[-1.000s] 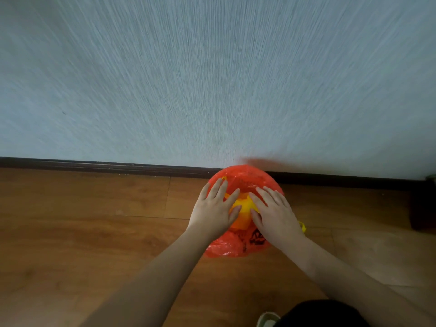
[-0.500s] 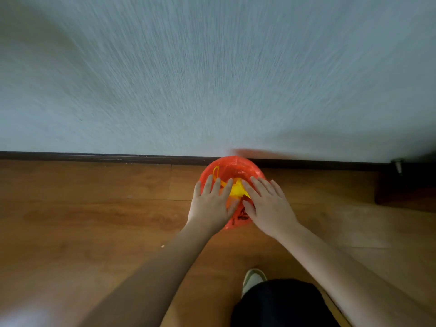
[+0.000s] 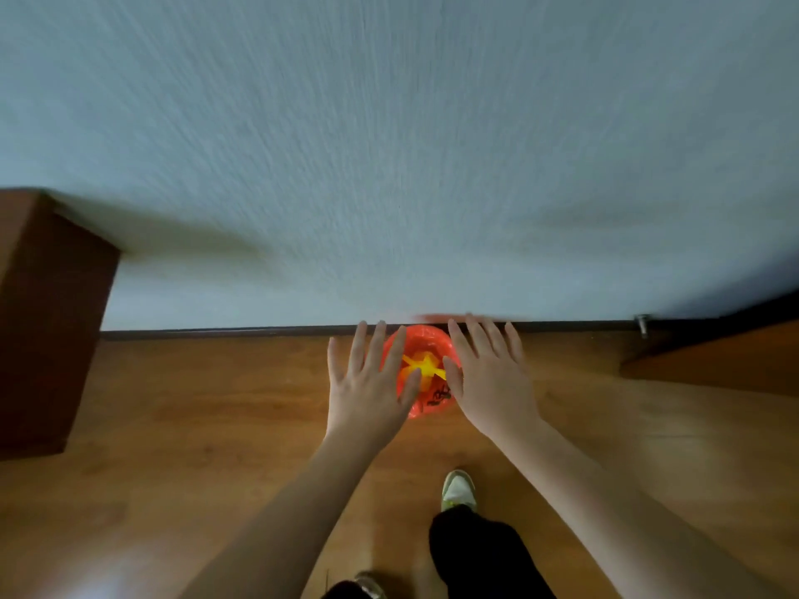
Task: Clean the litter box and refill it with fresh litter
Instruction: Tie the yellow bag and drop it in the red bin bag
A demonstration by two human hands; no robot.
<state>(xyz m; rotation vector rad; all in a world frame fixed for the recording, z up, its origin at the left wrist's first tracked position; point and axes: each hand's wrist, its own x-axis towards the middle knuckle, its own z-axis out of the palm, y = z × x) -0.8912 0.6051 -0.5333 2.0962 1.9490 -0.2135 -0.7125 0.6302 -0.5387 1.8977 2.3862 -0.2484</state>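
Litter box is not in view; only a red plastic bag (image 3: 426, 345) sits on the wooden floor (image 3: 216, 404), close against the dark baseboard (image 3: 238, 332) of the far wall. Something yellow (image 3: 426, 368) shows inside it, but I cannot tell what it is. Left hand (image 3: 367, 389) and right hand (image 3: 488, 378) are both spread flat, fingers straight, one on each side of the bag and holding nothing. I judge this the disposal step; next comes returning to the box for fresh litter
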